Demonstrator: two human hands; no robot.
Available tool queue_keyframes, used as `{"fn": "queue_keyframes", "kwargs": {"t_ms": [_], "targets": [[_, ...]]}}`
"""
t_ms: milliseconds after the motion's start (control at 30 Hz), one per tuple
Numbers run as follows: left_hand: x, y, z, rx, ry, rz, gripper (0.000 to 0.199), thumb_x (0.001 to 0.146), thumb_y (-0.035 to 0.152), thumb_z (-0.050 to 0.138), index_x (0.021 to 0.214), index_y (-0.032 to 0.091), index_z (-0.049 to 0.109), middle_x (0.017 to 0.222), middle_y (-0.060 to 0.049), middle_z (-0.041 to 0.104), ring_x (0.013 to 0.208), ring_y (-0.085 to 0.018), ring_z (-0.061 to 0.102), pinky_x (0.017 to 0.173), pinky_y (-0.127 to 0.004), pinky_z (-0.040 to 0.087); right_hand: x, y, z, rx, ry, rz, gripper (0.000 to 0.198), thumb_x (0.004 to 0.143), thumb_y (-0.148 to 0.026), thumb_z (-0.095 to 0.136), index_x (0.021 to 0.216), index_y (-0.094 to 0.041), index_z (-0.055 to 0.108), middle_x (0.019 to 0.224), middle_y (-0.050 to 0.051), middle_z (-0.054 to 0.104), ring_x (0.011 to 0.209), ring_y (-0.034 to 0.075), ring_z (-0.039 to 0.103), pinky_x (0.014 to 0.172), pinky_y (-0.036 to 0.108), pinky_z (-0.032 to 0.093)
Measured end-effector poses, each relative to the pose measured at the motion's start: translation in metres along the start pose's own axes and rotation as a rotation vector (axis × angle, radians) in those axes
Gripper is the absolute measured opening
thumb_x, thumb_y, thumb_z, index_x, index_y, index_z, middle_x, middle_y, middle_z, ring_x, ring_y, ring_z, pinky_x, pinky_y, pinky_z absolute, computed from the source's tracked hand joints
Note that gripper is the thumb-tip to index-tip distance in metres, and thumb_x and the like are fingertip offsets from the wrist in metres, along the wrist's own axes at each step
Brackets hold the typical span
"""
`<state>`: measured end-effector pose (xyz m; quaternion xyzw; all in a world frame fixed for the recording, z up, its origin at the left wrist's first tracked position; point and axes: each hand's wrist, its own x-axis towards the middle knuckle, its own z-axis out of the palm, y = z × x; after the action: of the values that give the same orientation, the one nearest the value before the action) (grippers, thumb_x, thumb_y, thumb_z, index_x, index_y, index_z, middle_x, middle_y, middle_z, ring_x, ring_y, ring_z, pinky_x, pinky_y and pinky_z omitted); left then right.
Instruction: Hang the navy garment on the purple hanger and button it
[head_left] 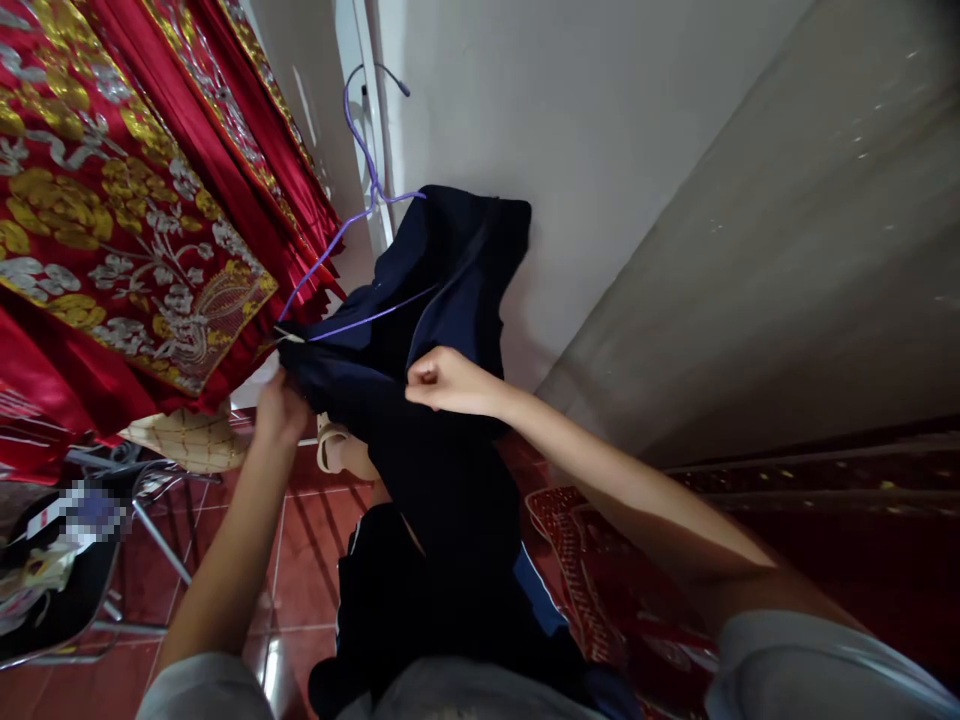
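A dark navy garment hangs partly on a purple wire hanger. One shoulder of the hanger and its hook show uncovered, and its lower bar crosses the garment's opening. My left hand is closed at the garment's left corner, just below the hanger's end; its fingertips are partly hidden by the cloth. Over the middle of the garment, my right hand is closed in a pinch on the edge of the opening. The lower part of the cloth drops in front of my legs and merges with my dark trousers.
Red cloth with gold and silver embroidery hangs at the left. Beneath it stands a black chair with small items on it. A pale wall rises ahead. Red patterned fabric lies at the right above red floor tiles.
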<state>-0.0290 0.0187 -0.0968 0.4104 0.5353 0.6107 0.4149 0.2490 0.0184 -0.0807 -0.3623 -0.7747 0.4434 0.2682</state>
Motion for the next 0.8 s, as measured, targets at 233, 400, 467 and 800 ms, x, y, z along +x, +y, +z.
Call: {"fn": "queue_keyframes", "kwargs": {"t_ms": [233,400,467,800], "targets": [[-0.059,-0.043,0.017,-0.073,-0.189,-0.358,0.024,0.083,0.036,0.075,0.082,0.017,0.06,0.074,-0.002,0.058,0.067,-0.014,0.058,0.064,-0.025,0.051,-0.014,-0.004,0.0,-0.359,-0.511,0.147,0.019,0.086,-0.03,0.061,0.076,-0.015,0.066,0.069,0.004,0.069,0.059,0.012,0.057,0.058,0.027,0.038],[-0.087,0.002,0.045,0.185,-0.422,0.17,0.023,0.093,0.042,0.067,0.093,0.019,0.068,0.092,-0.004,0.065,0.091,-0.019,0.063,0.088,-0.031,0.053,-0.014,-0.006,0.025,-0.307,-0.053,-0.101,0.05,0.072,-0.031,0.078,0.114,-0.015,0.056,0.114,0.013,0.065,0.102,0.026,0.062,0.084,0.036,0.051],[-0.095,0.018,0.055,0.332,-0.457,0.454,0.017,0.098,0.034,0.062,0.098,0.02,0.071,0.1,-0.006,0.066,0.099,-0.02,0.063,0.096,-0.034,0.051,-0.014,-0.009,0.037,-0.183,0.072,-0.176,0.039,0.074,-0.025,0.072,0.108,-0.018,0.055,0.104,0.009,0.064,0.095,0.023,0.061,0.083,0.037,0.051],[-0.058,0.034,0.044,0.388,-0.866,0.333,0.065,0.103,0.068,0.03,0.121,0.019,0.069,0.121,-0.014,0.068,0.126,-0.031,0.06,0.116,-0.048,0.042,-0.038,-0.041,0.038,0.727,-0.124,0.031,0.03,0.07,-0.03,0.062,0.099,-0.021,0.059,0.082,0.001,0.057,0.081,0.017,0.056,0.071,0.03,0.048]]}}
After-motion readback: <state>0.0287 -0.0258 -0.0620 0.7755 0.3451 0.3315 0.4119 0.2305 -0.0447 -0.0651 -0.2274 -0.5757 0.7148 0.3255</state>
